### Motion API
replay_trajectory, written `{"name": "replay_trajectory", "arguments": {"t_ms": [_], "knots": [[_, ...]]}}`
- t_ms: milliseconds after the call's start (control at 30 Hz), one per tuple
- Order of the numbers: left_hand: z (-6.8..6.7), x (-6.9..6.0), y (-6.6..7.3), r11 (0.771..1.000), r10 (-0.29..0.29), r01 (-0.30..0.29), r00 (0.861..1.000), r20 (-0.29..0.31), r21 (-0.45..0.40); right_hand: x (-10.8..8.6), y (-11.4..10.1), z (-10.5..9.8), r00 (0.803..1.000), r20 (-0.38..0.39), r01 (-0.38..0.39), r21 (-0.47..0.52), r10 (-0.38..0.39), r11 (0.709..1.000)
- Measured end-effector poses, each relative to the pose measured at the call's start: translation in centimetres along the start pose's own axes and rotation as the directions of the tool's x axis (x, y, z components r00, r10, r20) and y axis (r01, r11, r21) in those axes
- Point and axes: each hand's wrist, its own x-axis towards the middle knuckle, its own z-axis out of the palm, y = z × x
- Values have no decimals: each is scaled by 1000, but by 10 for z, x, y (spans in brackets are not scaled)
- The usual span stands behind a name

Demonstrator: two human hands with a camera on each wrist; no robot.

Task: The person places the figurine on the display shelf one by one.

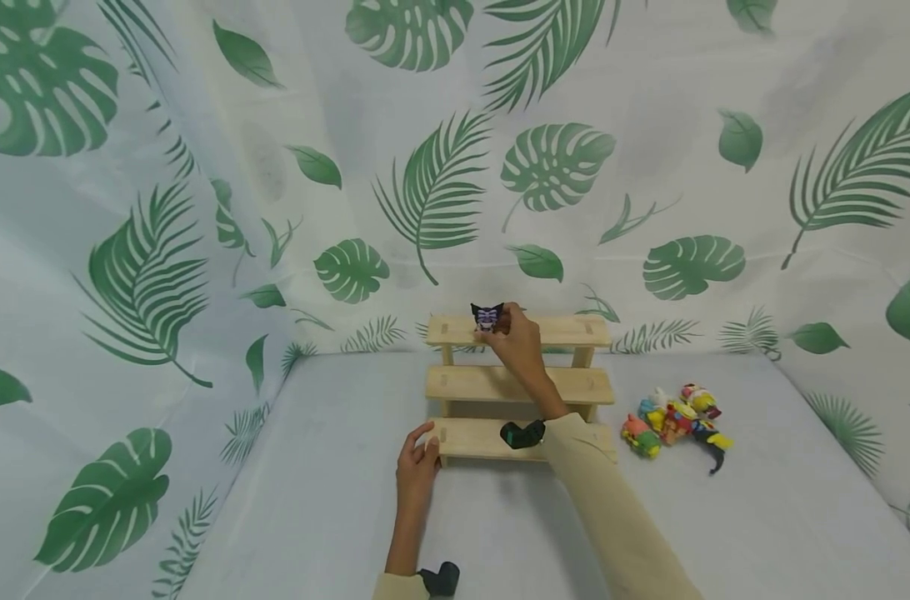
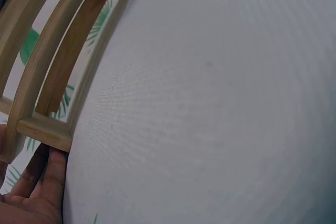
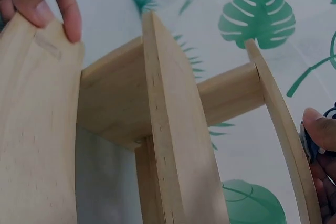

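A small black and purple figurine (image 1: 487, 317) with pointed ears is pinched in my right hand (image 1: 521, 346) at the top step of a three-tier wooden display stand (image 1: 473, 382). Whether its base touches the board cannot be told. In the right wrist view the right fingers (image 3: 321, 129) and part of the figurine show at the top board's edge. My left hand (image 1: 417, 468) grips the left end of the lowest step. Its fingertips (image 3: 41, 11) lie over that board's edge in the right wrist view, and other fingers (image 2: 52, 179) lie against the stand's end.
Right of the stand lies a pile of colourful small figurines (image 1: 676, 421), several of them touching. The stand is on a pale covered surface (image 1: 312, 500). Leaf-printed cloth (image 1: 560, 275) rises behind it and at both sides.
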Motion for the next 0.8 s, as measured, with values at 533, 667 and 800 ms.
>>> {"name": "replay_trajectory", "arguments": {"t_ms": [533, 667, 800], "knots": [[2, 7, -21, 999, -22, 21, 1000, -16, -28, 2, -5, 12, 1000, 0, -8, -88, 8, 996], [1, 1, -7, 999, -10, 10, 1000, -3, -32, 3, -6, 11, 1000, 7, 5, -93, -5, 996], [1, 0, -2, 999, -9, 10, 1000, 11, -37, 3, -6, 9, 1000, 27, 7, -85, -5, 996]]}}
